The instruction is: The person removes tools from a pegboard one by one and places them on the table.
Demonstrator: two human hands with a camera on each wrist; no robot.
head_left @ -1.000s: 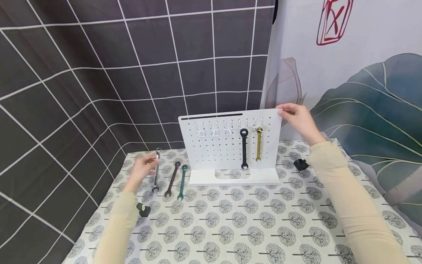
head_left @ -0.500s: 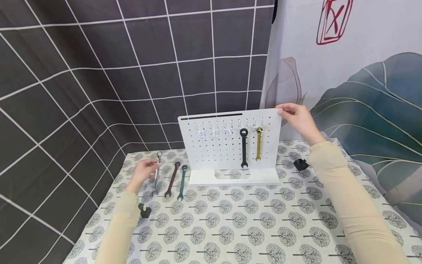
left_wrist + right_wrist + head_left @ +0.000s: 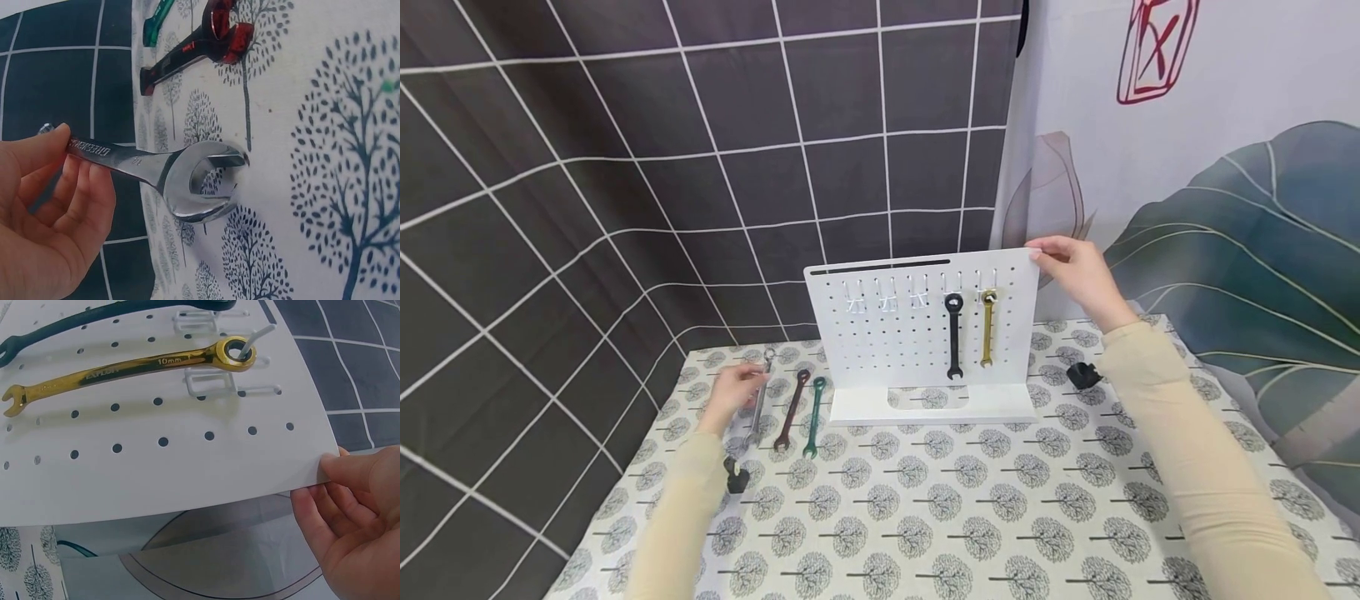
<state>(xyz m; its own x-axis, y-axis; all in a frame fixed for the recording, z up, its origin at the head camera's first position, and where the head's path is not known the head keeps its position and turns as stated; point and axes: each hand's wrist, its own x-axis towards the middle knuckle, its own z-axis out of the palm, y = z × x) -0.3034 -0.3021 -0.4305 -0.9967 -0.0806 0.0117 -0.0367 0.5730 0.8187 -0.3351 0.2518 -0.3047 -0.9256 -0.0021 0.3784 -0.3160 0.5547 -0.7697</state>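
My left hand (image 3: 735,392) pinches a silver combination wrench (image 3: 150,165) between thumb and fingers, its open end pointing down near the cloth. To its right, a dark red wrench (image 3: 792,410) and a green wrench (image 3: 815,417) lie on the table. A white pegboard (image 3: 880,342) stands upright on its base. From its hooks hang a black wrench (image 3: 954,337) and a gold wrench (image 3: 131,370), marked 10mm. My right hand (image 3: 1078,271) grips the board's upper right corner, thumb on the front face.
Three white hooks (image 3: 887,293) on the board's left side carry nothing. A tree-print cloth (image 3: 925,508) covers the table. Behind it hang a dark gridded curtain (image 3: 737,183) and a pale printed sheet (image 3: 1240,167).
My left hand has shifted slightly right with the silver wrench, whose ring end is now a little lower and further right. My right hand has stayed at the board's corner.
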